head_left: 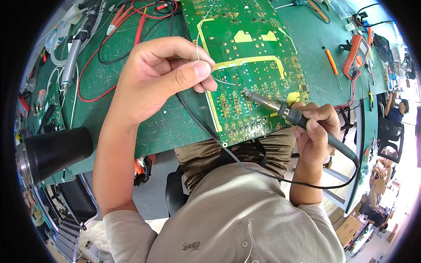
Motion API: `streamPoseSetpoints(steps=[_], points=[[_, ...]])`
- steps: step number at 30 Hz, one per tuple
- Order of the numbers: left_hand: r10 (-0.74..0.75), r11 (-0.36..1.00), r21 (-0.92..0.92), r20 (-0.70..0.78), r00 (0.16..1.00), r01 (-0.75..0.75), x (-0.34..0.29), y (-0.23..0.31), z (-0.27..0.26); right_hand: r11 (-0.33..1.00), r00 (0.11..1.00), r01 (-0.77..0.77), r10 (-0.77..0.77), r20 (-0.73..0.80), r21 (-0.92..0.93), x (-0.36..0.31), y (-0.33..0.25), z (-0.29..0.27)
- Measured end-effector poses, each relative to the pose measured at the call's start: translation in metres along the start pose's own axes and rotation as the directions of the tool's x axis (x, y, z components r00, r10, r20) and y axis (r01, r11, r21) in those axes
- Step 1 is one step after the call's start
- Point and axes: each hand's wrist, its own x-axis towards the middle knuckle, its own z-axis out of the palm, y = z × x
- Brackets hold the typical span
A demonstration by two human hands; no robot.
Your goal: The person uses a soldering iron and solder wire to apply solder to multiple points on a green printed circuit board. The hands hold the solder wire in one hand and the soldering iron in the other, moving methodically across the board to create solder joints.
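A large green circuit board (pixel 258 52) with yellow patches lies on the bench and juts over its near edge. My left hand (pixel 175 72) is over the board's left side, thumb and forefinger pinched on a thin strand of solder wire (pixel 226 82). The wire's short end points right, across the board; its long part runs up past my fingers. In my right hand (pixel 318 127) is a soldering iron (pixel 285 111), gripped by its dark handle. Its tip is at the board's middle, a little right of the wire end. Whether the tip touches the board I cannot tell.
The iron's black cable (pixel 263 173) loops across my lap and the board's left edge. A red multimeter (pixel 356 57) and an orange screwdriver (pixel 331 62) lie right on the green bench (pixel 324 30). Left are red test leads (pixel 140 28), a grey handled tool (pixel 76 50) and a black cylinder (pixel 61 149).
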Motion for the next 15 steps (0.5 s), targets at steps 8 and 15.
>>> streamPoseSetpoints(steps=[8,15], points=[[-0.047,0.998,0.033,-0.04,0.998,0.049,-0.0004,-0.0025,0.0067,0.987,0.999,-0.017,0.021,0.026,-0.16,0.0004,-0.0042,-0.0007],[-0.042,0.998,0.04,-0.042,0.998,0.044,-0.0009,-0.0036,0.0068,0.972,0.997,0.009,0.009,0.074,-0.234,0.0047,-0.0078,-0.0077]])
